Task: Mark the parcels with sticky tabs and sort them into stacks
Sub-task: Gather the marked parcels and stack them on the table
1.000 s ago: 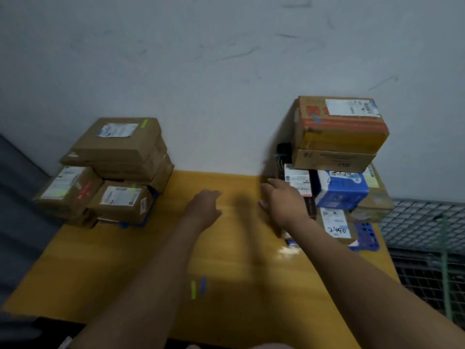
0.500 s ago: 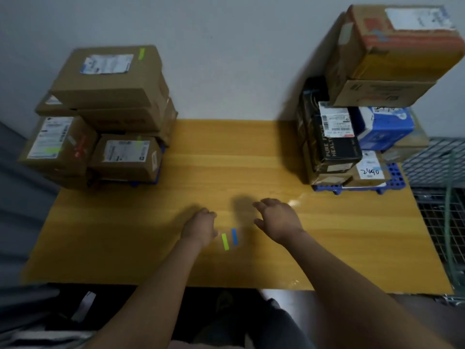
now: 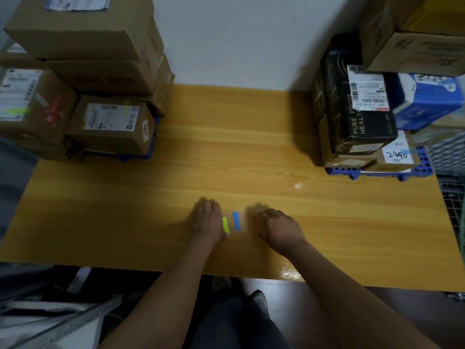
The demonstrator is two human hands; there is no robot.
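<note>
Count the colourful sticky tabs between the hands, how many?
2. The green tab lies against the left hand; the blue tab lies just right of it, nearer the right hand. More could hide under the hands.

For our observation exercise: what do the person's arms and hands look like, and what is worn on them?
The left hand and right hand wear no gloves. No watch, ring or band shows, though blur could hide small ones. Behind the wrists, no sleeves are in view.

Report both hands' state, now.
Left hand: at the sticky tabs; grip cannot be told.
Right hand: open, loosely curled, holding nothing.
</note>
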